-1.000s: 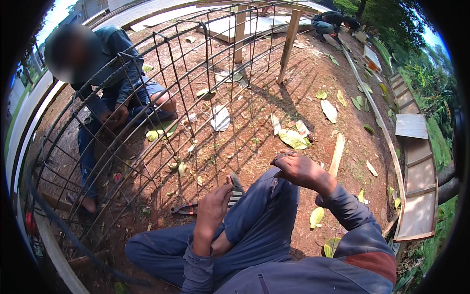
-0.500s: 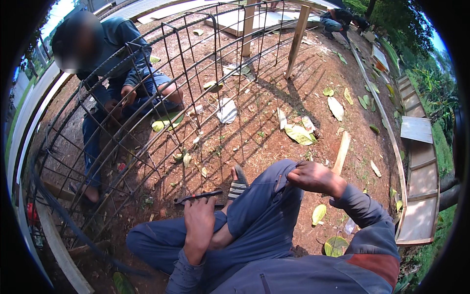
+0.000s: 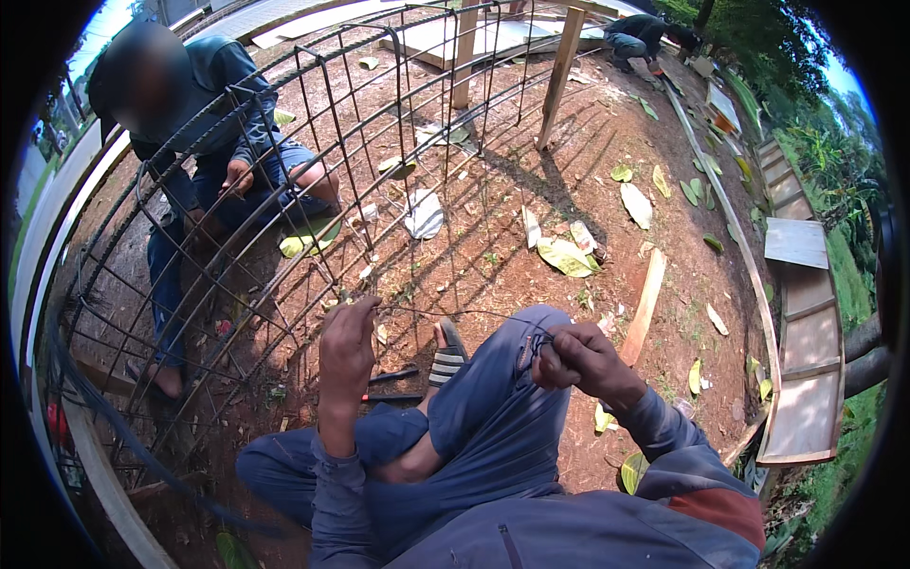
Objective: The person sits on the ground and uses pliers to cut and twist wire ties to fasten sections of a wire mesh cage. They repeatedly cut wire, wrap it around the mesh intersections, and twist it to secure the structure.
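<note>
A thin dark tie wire (image 3: 445, 313) stretches in a slack curve between my two hands, above my bent right knee. My left hand (image 3: 344, 353) is raised with its fingertips pinched at the wire's left end. My right hand (image 3: 583, 362) is closed in a fist around the other end, where a few dark strands poke out by the knee. On the ground beyond my crossed legs lies a dark-handled hand tool (image 3: 391, 376), partly hidden behind my left forearm and leg; its kind is unclear.
A long rebar cage (image 3: 313, 161) spans the left and far side. Behind it a co-worker (image 3: 213, 123) sits with hands near the bars. Wooden posts (image 3: 559, 81), a wood strip (image 3: 645, 308), fallen leaves (image 3: 569, 256) and wooden form panels (image 3: 806, 408) lie around. Another person (image 3: 640, 40) crouches far off.
My left hand has risen and moved forward from above the tool to the wire's end. My right hand has shifted slightly left and down. The view has tilted a little.
</note>
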`<action>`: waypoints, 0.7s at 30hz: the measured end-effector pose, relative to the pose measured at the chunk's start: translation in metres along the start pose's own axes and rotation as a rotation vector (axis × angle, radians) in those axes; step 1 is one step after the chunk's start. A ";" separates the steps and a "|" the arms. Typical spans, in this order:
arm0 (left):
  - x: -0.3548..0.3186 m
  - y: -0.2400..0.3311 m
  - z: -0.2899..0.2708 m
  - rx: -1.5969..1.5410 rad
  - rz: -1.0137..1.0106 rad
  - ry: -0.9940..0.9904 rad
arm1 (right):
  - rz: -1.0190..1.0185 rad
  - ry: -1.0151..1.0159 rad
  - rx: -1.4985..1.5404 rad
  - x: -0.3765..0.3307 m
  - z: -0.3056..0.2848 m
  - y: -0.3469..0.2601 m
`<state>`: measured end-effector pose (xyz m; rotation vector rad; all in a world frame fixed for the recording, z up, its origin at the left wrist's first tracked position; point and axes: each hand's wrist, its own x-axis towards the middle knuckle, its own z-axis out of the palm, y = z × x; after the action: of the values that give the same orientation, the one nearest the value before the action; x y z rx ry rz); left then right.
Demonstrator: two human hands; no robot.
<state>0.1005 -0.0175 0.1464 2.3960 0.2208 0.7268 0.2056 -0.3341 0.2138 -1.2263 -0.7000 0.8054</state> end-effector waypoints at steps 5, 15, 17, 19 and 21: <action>-0.059 0.019 0.065 -0.649 -0.333 -0.189 | -0.199 0.283 0.638 0.036 0.026 0.001; -0.083 0.084 0.040 -0.446 -0.215 -0.299 | -0.307 0.573 -0.286 0.075 0.041 0.020; -0.082 0.087 0.032 -0.377 -0.136 -0.328 | -0.387 0.535 -0.688 0.079 0.041 0.023; -0.078 0.092 0.017 -0.311 -0.076 -0.366 | -0.503 0.439 -0.991 0.083 0.038 0.032; -0.067 0.099 -0.001 -0.256 -0.035 -0.410 | -0.601 0.303 -1.184 0.085 0.032 0.035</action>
<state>0.0415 -0.1176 0.1774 2.2274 -0.0020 0.2190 0.2210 -0.2411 0.1896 -1.9562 -1.2666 -0.4072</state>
